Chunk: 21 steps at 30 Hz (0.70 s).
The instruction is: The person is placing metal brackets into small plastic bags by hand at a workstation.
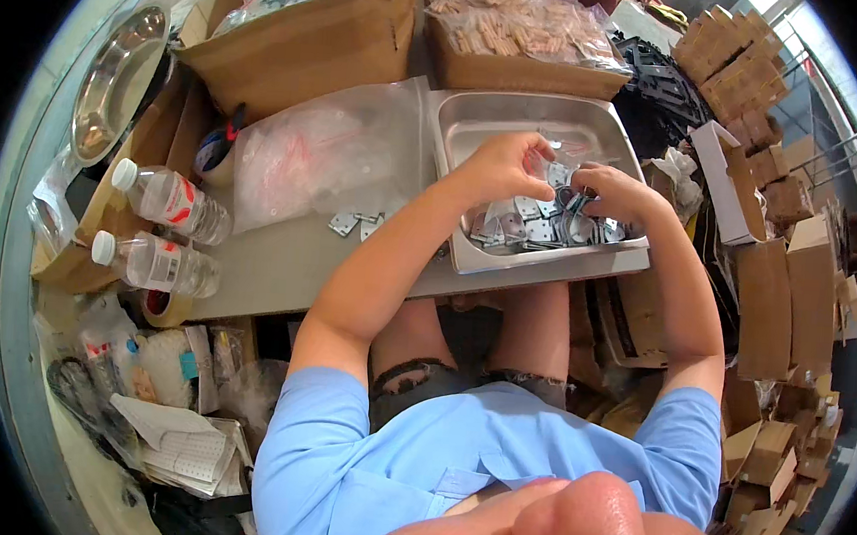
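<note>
A shallow stainless steel tray holds a heap of small flat metal plates with holes, some of which look like hinges or brackets. Over the tray's middle hovers my left hand, its thumb and curled fingers apart, with nothing clearly between them. My right hand is at the right part of the heap, thumb and fingers closed in a pinch over the metal pieces. What lies between those fingertips is too small to make out. A few loose metal plates lie on the table left of the tray.
A clear plastic bag lies flat on the table. Two water bottles and tape rolls stand at the left. Behind are cardboard boxes of bagged parts. Stacked cartons crowd the right side.
</note>
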{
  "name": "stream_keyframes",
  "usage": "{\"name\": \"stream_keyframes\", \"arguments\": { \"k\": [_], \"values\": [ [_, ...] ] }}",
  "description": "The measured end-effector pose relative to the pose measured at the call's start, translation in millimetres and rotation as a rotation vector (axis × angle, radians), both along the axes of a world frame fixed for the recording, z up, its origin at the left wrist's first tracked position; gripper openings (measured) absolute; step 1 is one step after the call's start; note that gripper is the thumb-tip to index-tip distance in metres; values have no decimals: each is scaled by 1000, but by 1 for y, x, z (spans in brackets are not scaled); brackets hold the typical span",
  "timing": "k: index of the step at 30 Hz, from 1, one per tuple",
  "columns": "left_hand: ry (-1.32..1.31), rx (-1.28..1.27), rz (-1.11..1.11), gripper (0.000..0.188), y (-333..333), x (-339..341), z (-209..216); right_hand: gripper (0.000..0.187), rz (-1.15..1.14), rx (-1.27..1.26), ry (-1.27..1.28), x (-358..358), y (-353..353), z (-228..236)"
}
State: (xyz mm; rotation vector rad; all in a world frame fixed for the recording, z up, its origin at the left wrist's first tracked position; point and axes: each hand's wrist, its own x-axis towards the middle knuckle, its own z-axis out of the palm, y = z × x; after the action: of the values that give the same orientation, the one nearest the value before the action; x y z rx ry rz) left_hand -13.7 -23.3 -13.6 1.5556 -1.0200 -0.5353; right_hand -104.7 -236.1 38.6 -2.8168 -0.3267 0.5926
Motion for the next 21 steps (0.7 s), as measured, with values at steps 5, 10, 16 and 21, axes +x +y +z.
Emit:
{"name": "stream_keyframes", "arguments": {
  "k": [5, 10, 16, 21],
  "values": [
    [-26, 44, -65, 55, -1, 0, 2, 29, -118, 175, -144, -8, 4, 2],
    [-18, 100, -163, 52, 0, 1, 0, 21, -269, 957, -358, -5, 37, 18],
    [638, -150, -365, 42, 12, -9, 18, 20, -140, 788, -456, 4, 43, 17],
    [723, -161, -501, 45, 14, -3, 17, 25, -277, 268, -239, -4, 4, 0]
  ]
}}
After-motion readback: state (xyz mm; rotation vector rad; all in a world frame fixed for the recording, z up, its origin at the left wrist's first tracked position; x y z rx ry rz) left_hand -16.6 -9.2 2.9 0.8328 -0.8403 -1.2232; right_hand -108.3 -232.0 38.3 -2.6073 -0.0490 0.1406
